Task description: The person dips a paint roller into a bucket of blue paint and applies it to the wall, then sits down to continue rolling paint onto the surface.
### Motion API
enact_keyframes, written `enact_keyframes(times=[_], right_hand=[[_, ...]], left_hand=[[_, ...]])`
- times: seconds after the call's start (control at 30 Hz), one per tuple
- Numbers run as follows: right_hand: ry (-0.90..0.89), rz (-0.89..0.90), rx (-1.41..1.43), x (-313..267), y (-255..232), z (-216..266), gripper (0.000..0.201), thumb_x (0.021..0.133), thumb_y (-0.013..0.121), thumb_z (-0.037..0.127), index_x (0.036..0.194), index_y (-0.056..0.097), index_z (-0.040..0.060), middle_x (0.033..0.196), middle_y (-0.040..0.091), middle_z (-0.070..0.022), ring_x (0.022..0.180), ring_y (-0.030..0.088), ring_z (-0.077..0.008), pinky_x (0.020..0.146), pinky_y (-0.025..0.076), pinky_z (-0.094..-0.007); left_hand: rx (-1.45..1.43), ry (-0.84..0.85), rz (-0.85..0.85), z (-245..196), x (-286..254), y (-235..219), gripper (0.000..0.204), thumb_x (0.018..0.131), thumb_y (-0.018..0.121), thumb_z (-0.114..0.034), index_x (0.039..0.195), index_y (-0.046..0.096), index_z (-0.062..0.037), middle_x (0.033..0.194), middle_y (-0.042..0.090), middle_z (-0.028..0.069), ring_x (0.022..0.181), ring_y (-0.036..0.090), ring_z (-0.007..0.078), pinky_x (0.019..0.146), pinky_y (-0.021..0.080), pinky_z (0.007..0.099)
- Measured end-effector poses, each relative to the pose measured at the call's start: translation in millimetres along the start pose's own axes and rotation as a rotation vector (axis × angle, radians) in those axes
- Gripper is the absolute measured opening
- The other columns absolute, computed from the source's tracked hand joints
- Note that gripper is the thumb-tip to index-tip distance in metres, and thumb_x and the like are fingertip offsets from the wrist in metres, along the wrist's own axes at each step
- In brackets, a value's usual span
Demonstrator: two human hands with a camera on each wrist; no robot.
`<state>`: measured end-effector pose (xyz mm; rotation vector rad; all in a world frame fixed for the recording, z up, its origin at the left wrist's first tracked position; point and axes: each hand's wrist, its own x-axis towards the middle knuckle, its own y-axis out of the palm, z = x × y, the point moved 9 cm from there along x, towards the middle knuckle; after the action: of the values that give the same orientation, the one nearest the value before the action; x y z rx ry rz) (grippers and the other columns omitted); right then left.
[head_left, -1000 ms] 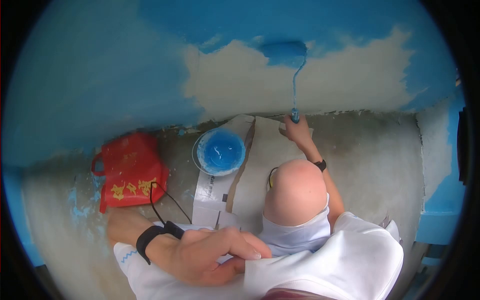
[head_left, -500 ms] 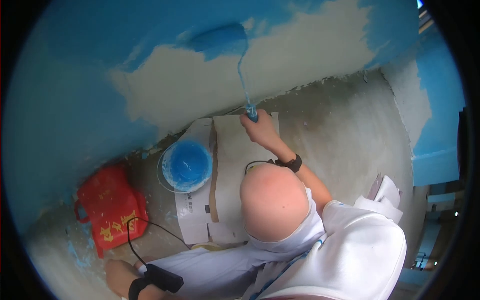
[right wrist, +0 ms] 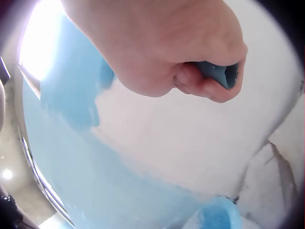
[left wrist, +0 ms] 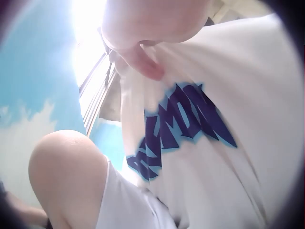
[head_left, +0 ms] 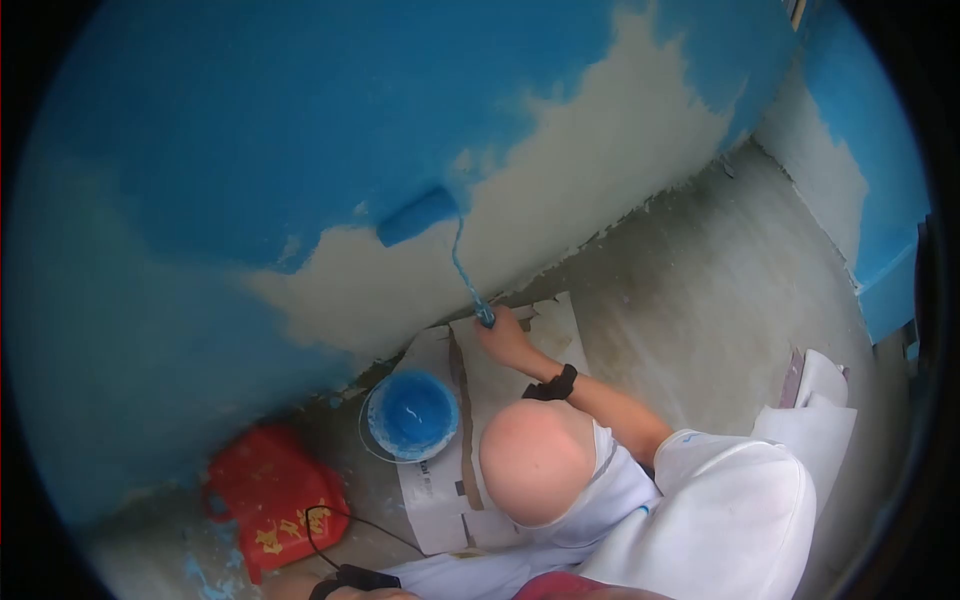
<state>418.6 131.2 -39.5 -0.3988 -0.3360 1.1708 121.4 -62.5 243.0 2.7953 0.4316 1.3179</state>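
Note:
My right hand (head_left: 508,340) grips the handle (head_left: 485,315) of a paint roller, fingers wrapped round it in the right wrist view. Its blue-coated sleeve (head_left: 418,215) is at the wall, along the border between blue paint and a bare whitish patch (head_left: 560,190). A bucket (head_left: 412,415) of blue paint stands on cardboard below. At the front of my white shirt (left wrist: 205,167), my left hand (left wrist: 157,24) has a finger pointing down beside the cloth, with nothing seen in it. Only its edge and the wrist strap show in the head view.
A red bag (head_left: 270,490) with yellow characters lies on the floor left of the bucket. Cardboard sheets (head_left: 555,340) cover floor by the wall. My bent knee (head_left: 535,460) is between the bucket and my right arm. A partly painted side wall (head_left: 830,160) stands at the right.
The head view has tilted and shifted, so the wall slants. The roller has shifted along the wall, still in my right hand. My left hand has mostly left the head view.

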Motion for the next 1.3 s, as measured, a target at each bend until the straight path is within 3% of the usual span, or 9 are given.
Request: enact_keyframes(times=[0.13, 0.23, 0.3, 0.37, 0.6, 0.7, 0.93, 1.1, 1.3], right_hand=[[-0.01, -0.053, -0.001, -7.5, -11.3, 26.6, 0.028, 0.086, 0.055, 0.013, 0.068, 0.052, -0.0082, 0.059, 0.053, -0.0266, 0.053, 0.049, -0.0391, 0.059, 0.041, -0.0489], [-0.055, -0.01, 0.075, 15.7, -25.4, 87.0, 0.028, 0.086, 0.054, 0.013, 0.068, 0.053, -0.0083, 0.059, 0.053, -0.026, 0.052, 0.044, -0.0378, 0.058, 0.04, -0.0486], [-0.079, 0.06, 0.041, 27.6, -23.6, 118.7, 0.027, 0.087, 0.054, 0.012, 0.069, 0.053, -0.008, 0.059, 0.053, -0.0254, 0.054, 0.04, -0.0358, 0.058, 0.04, -0.0479], [-0.04, 0.103, 0.047, 25.0, -18.9, 106.3, 0.027, 0.087, 0.054, 0.012, 0.069, 0.053, -0.0079, 0.06, 0.053, -0.0264, 0.055, 0.044, -0.0378, 0.06, 0.041, -0.0484], [0.073, 0.169, -0.201, -10.2, -24.8, -2.9, 0.025, 0.085, 0.058, 0.015, 0.076, 0.059, -0.0084, 0.076, 0.061, -0.0339, 0.077, 0.061, -0.051, 0.072, 0.047, -0.0541], [0.021, 0.052, -0.367, -7.7, -43.2, -2.8, 0.023, 0.084, 0.06, 0.015, 0.081, 0.062, -0.0078, 0.082, 0.063, -0.0343, 0.081, 0.061, -0.0509, 0.075, 0.049, -0.0552], [-0.133, 0.09, -0.496, 14.4, -58.4, 101.7, 0.022, 0.084, 0.06, 0.015, 0.082, 0.063, -0.007, 0.082, 0.063, -0.0333, 0.082, 0.062, -0.0509, 0.078, 0.05, -0.0542], [0.025, 0.085, -0.588, 8.2, -88.8, 64.6, 0.021, 0.085, 0.059, 0.014, 0.085, 0.064, -0.0066, 0.087, 0.064, -0.0316, 0.086, 0.062, -0.0499, 0.077, 0.05, -0.054], [-0.141, -0.111, -0.677, -15.4, -158.8, 25.1, 0.02, 0.082, 0.06, 0.014, 0.085, 0.064, -0.0058, 0.078, 0.063, -0.029, 0.078, 0.061, -0.0503, 0.077, 0.05, -0.0522]], left_hand=[[0.041, -0.228, 0.15, 27.3, 15.1, -8.4, 0.029, 0.1, 0.055, -0.02, 0.118, 0.045, 0.0, 0.11, 0.06, 0.0353, 0.088, 0.066, 0.0448, 0.07, 0.056, 0.0541], [0.343, -0.264, 0.116, 45.7, 8.4, -21.7, 0.044, 0.103, 0.042, -0.048, 0.121, 0.053, -0.0096, 0.13, 0.052, 0.0364, 0.101, 0.066, 0.0435, 0.074, 0.056, 0.0537], [0.414, -0.196, 0.0, 49.8, 22.3, -42.0, 0.067, 0.076, 0.086, -0.017, 0.118, 0.036, -0.0014, 0.117, 0.059, 0.0335, 0.094, 0.07, 0.0364, 0.082, 0.058, 0.0393], [0.443, -0.218, -0.039, 61.1, 26.1, -57.1, 0.068, 0.08, 0.079, -0.037, 0.115, 0.03, -0.0048, 0.107, 0.061, 0.0304, 0.086, 0.071, 0.0358, 0.073, 0.061, 0.0415], [0.183, -0.519, -0.511, 113.0, -9.9, -95.6, 0.046, 0.097, 0.061, -0.037, 0.117, 0.035, -0.0043, 0.103, 0.061, 0.0239, 0.078, 0.068, 0.0246, 0.069, 0.057, 0.0356], [0.133, -0.588, -0.516, 131.0, -17.9, -94.7, 0.041, 0.099, 0.058, -0.032, 0.12, 0.036, -0.0049, 0.102, 0.061, 0.022, 0.078, 0.067, 0.0233, 0.068, 0.056, 0.0338], [0.084, -0.747, -0.501, 152.0, -22.4, -81.1, 0.022, 0.102, 0.05, -0.015, 0.118, 0.041, -0.004, 0.099, 0.062, 0.016, 0.079, 0.065, 0.0191, 0.071, 0.054, 0.0319], [0.118, -0.769, -0.516, 147.1, -21.8, -86.2, 0.016, 0.102, 0.051, -0.016, 0.108, 0.049, -0.0013, 0.094, 0.064, 0.0135, 0.077, 0.065, 0.0172, 0.069, 0.055, 0.0299], [0.198, -0.776, -0.435, 152.1, -27.6, -92.6, 0.034, 0.106, 0.045, -0.027, 0.089, 0.056, 0.001, 0.086, 0.065, 0.0095, 0.075, 0.065, 0.0152, 0.068, 0.055, 0.0278]])
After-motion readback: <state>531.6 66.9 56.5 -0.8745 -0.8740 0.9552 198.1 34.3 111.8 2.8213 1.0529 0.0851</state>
